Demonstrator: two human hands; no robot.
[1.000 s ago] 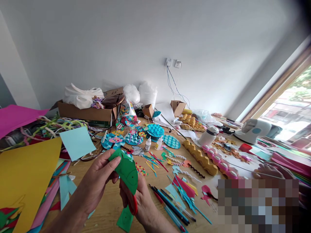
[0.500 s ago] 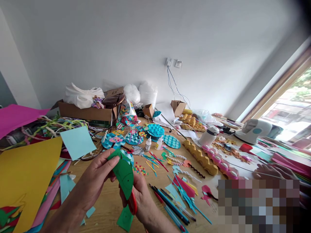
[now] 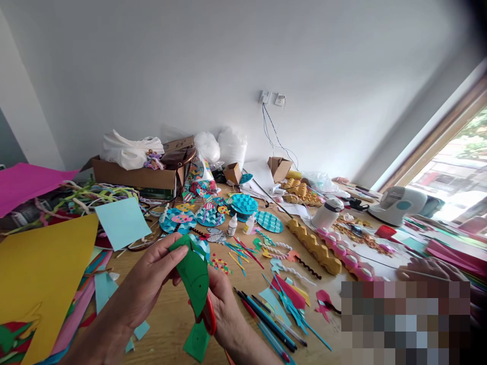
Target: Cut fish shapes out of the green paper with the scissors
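My left hand point(image 3: 158, 266) pinches the upper end of a piece of green paper point(image 3: 193, 279) between thumb and fingers. The paper has a curved edge and dark drawn lines with a dot, like a fish's head. Behind its lower right edge, my right hand point(image 3: 220, 299) is closed on a pair of scissors with red handles point(image 3: 210, 315); the paper hides the blades. A second green scrap point(image 3: 197, 342) shows just below the right hand. Pens point(image 3: 268, 324) lie to the right of my right wrist.
Yellow paper point(image 3: 45, 274) and a light blue sheet point(image 3: 124, 223) lie left. Glue bottles point(image 3: 232, 225), blue scalloped discs point(image 3: 243, 204) and paper strips point(image 3: 243, 248) are beyond my hands. Painted egg-carton strips point(image 3: 314, 246) run right. Another person's hands point(image 3: 431, 268) rest at far right.
The green paper has tilted very slightly in my hands. Both hands keep nearly the same place and grip.
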